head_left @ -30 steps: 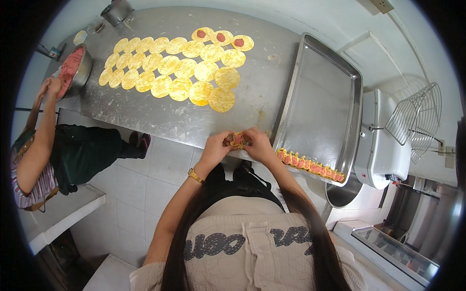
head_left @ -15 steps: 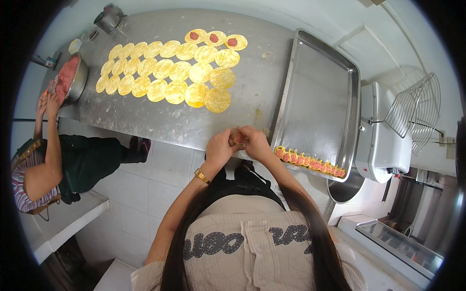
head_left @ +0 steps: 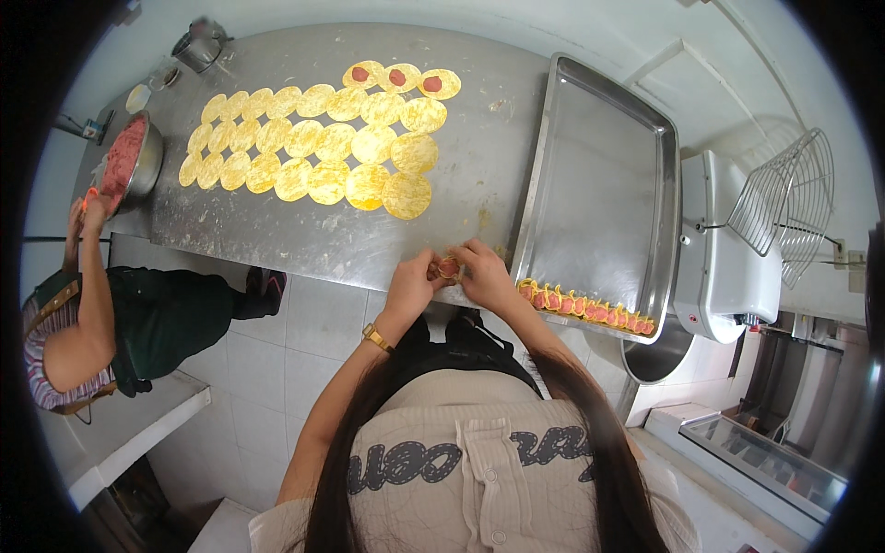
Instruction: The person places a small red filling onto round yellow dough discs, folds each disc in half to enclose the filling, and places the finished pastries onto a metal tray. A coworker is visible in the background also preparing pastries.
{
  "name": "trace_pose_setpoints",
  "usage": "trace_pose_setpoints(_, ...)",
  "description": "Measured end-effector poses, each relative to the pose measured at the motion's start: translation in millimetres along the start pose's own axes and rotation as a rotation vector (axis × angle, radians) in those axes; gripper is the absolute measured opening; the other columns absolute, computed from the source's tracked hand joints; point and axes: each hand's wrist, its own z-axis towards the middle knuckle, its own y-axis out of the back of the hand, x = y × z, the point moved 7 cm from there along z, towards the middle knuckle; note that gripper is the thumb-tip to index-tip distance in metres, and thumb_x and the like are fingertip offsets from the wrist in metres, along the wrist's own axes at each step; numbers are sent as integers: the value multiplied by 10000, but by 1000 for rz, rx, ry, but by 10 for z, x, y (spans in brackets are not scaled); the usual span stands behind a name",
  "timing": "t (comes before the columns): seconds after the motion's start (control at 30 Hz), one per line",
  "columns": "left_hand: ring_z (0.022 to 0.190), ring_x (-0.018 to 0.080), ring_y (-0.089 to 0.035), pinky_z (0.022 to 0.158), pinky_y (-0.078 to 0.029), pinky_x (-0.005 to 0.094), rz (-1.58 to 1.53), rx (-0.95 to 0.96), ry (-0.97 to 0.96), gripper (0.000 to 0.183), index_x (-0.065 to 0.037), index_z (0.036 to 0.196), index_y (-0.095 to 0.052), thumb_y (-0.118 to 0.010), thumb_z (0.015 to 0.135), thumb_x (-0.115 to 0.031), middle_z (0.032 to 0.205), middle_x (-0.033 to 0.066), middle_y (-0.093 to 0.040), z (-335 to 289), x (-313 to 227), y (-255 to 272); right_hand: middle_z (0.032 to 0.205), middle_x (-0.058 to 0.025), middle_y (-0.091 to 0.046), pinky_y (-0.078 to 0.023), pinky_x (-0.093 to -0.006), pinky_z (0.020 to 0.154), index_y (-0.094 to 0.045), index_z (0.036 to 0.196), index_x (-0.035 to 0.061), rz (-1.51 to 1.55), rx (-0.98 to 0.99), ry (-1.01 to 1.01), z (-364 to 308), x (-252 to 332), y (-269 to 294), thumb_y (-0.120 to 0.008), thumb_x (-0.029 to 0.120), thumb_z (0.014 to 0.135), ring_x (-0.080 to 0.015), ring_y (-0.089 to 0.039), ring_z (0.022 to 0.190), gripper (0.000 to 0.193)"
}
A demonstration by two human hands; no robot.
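Observation:
At the near edge of the steel table, my left hand (head_left: 410, 284) and my right hand (head_left: 485, 278) are closed together around a small dumpling (head_left: 448, 268). Pink minced filling shows at its top, ringed by a yellow wrapper. The fingers of both hands pinch its sides. Ahead and to the left lie rows of flat round yellow wrappers (head_left: 373, 144), overlapping or touching. At their far right end, three wrappers carry a lump of pink filling (head_left: 398, 77). To my right, a row of open-topped dumplings (head_left: 585, 307) lines the near side of a metal tray.
The big metal tray (head_left: 532, 198) covers the table's right side. Beyond it stand a white machine (head_left: 726, 267) and a wire guard (head_left: 770, 198). At the far left, a co-worker's hands (head_left: 90, 214) are beside a steel bowl (head_left: 147, 164) of pink mince. A metal pot (head_left: 196, 51) stands behind.
My fingers have shifted slightly around the dumpling, which stays in both hands. The co-worker's hands have moved a little nearer, toward the bowl's near rim. The whole view has shifted slightly.

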Motion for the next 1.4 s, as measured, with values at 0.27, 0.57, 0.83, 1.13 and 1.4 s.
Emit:
trace_pose_setpoints(0.27, 729, 268, -685, 645, -519, 348, 96, 37, -13, 272, -6, 894, -582, -775, 742, -124, 777, 147, -673, 51, -21, -23, 914, -139, -604, -505, -410, 710, -643, 1034, 53, 39, -57, 14, 26, -7, 76, -586, -53, 673, -358, -610, 825, 381)
trace_pose_setpoints(0.57, 742, 303, -675, 665, -524, 359, 124, 47, -44, 286, -13, 965, -586, -753, 753, -107, 798, 144, -671, 71, 0, -11, 944, -152, -593, -498, -422, 754, -644, 1006, 27, 107, -62, -43, 20, -57, 74, -571, -72, 678, -378, -600, 880, 351)
trace_pose_setpoints(0.83, 811, 307, -678, 713, -527, 354, 60, -80, -172, 232, -3, 969, -620, -726, 775, -75, 868, 169, -679, 90, -57, 57, 979, -137, -597, -508, -403, 752, -639, 999, 50, 109, 2, -90, 87, -60, 3, -632, -41, 684, -357, -610, 875, 329)
trace_pose_setpoints(1.13, 810, 253, -689, 724, -537, 335, -91, -36, -70, 287, 17, 991, -622, -752, 749, -65, 872, 145, -689, 141, 68, 96, 986, -169, -592, -486, -424, 789, -625, 958, 25, -21, 22, 104, 211, 69, 64, -583, -14, 712, -367, -592, 910, 252)
trace_pose_setpoints(1.4, 755, 204, -673, 701, -539, 302, -64, -24, 11, 295, 16, 969, -622, -770, 726, -64, 838, 132, -672, 15, 249, 293, 928, -113, -626, -536, -339, 717, -660, 1024, 52, 100, -64, -127, 5, -250, 749, -638, -59, 688, -274, -647, 827, 355)
